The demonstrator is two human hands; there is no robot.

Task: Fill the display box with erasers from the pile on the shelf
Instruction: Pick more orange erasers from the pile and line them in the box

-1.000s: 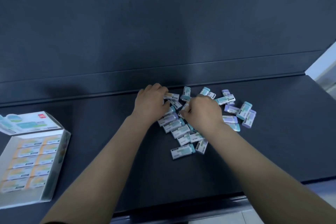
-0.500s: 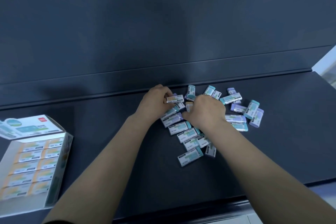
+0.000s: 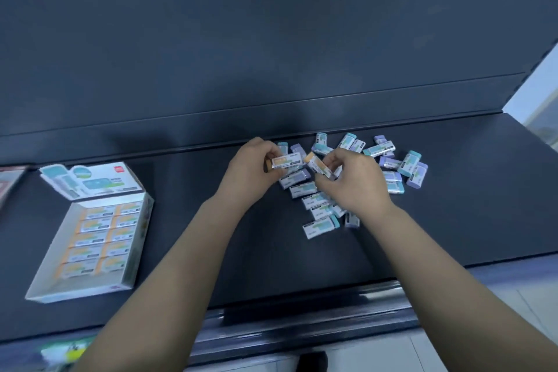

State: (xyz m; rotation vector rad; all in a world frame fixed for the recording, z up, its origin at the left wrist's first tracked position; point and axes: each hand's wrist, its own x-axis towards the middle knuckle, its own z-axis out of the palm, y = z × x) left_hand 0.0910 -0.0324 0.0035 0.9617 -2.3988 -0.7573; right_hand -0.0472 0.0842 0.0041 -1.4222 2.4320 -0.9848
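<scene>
A loose pile of erasers [image 3: 389,161] in teal and lilac sleeves lies on the dark shelf [image 3: 471,205] near its back rail. My left hand [image 3: 250,174] pinches an orange-ended eraser [image 3: 287,161] just above the pile's left side. My right hand [image 3: 351,181] pinches a second orange-ended eraser [image 3: 317,164], tilted, beside the first. The white display box [image 3: 45,272] lies open at the left with two columns of orange erasers inside, its printed lid flap [image 3: 90,180] folded back.
The shelf's back panel [image 3: 271,39] rises right behind the pile. The shelf's front edge [image 3: 302,314] runs below my forearms. A red-edged item [image 3: 9,181] shows at the far left edge. Pale floor shows at the lower right.
Both hands have lifted off the pile, each now pinching an orange-ended eraser. The view has shifted, so the pile and box sit further right in frame.
</scene>
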